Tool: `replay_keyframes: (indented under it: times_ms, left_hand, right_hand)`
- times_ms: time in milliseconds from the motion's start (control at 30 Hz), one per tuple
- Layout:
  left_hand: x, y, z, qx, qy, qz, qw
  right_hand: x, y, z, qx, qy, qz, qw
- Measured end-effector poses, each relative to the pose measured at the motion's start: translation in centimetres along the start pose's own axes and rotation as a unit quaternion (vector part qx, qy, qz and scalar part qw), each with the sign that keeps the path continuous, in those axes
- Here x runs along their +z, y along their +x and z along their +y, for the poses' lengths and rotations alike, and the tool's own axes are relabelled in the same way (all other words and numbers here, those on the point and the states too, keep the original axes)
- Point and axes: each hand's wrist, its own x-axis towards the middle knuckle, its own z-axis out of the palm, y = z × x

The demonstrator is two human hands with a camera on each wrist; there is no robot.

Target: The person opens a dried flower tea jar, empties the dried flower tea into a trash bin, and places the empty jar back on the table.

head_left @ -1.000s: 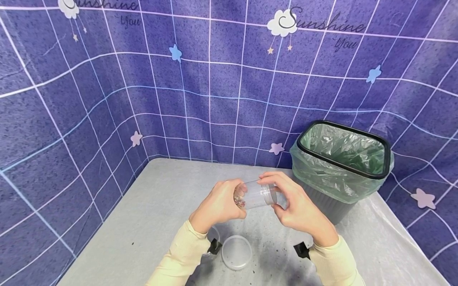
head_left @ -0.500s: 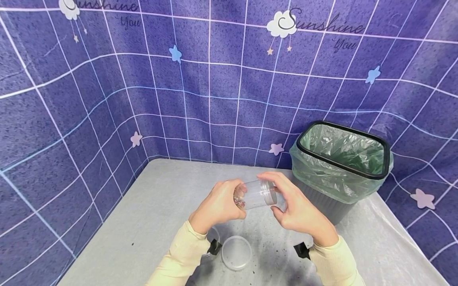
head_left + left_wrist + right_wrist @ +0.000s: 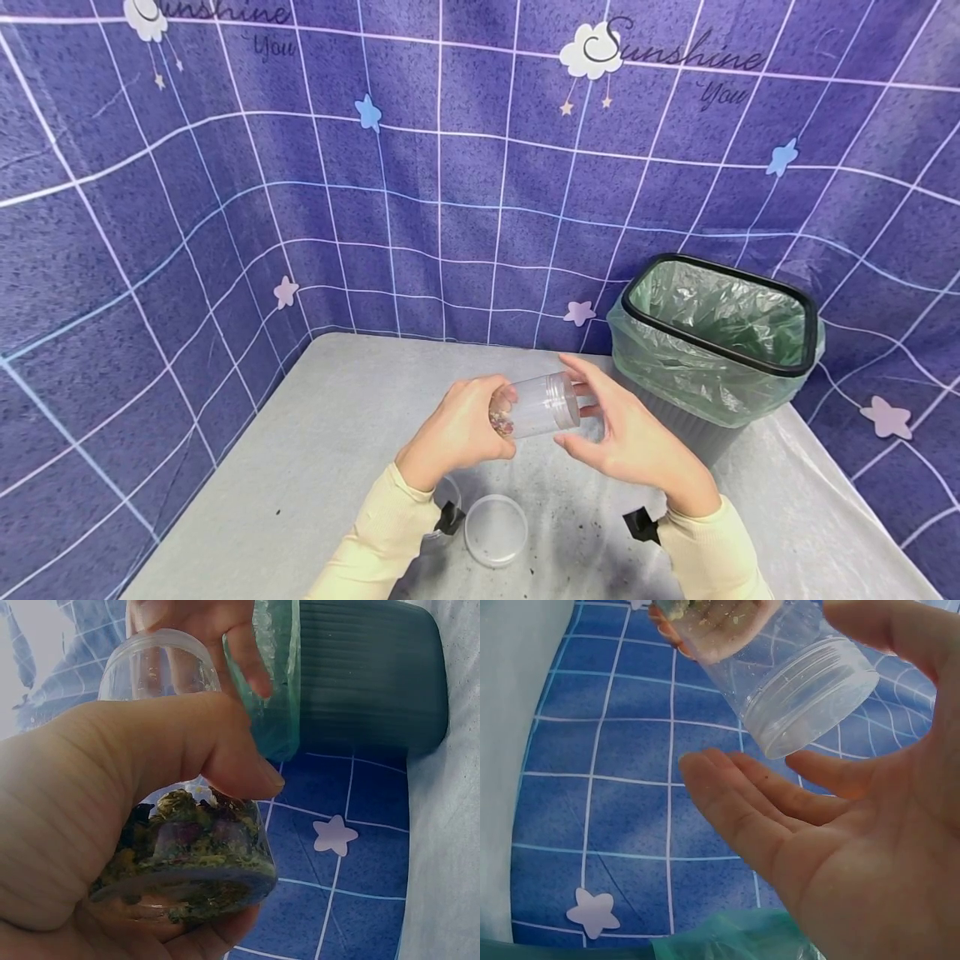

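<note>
A clear plastic jar [image 3: 534, 407] is tilted on its side above the table, its capped-looking end pointing right. My left hand [image 3: 459, 425] grips it round its base end. Dried flowers and leaves [image 3: 195, 836] lie in the base end, seen closely in the left wrist view. My right hand [image 3: 630, 425] is spread around the far end of the jar, with fingers and thumb apart from it. In the right wrist view a ridged, translucent rim [image 3: 814, 694] shows at that end; whether it is a lid cannot be told. A round clear lid or shallow dish [image 3: 497, 531] lies on the table below.
A grey bin [image 3: 690, 425] with a green bag and black rim stands at the back right. Another clear round object [image 3: 450, 492] is partly hidden by my left wrist. Small dark crumbs dot the grey table [image 3: 300, 467]. Purple gridded cloth [image 3: 465, 208] hangs behind.
My right hand has let go of the jar's end, spread its fingers and shifted slightly right. The left hand and the jar have stayed almost in place.
</note>
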Motion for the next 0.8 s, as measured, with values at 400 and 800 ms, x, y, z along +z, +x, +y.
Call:
replay_keyframes:
  times_ms: [400, 800]
  left_hand:
    - [0.0, 0.0, 0.0, -0.003, 0.003, -0.002, 1.0000]
    - [0.0, 0.0, 0.1, -0.006, 0.001, -0.003, 1.0000]
  right_hand:
    - [0.2, 0.1, -0.4, 0.048, -0.046, 0.034, 0.9972]
    - [1.1, 0.4, -0.6, 0.115, -0.049, 0.053, 0.9907]
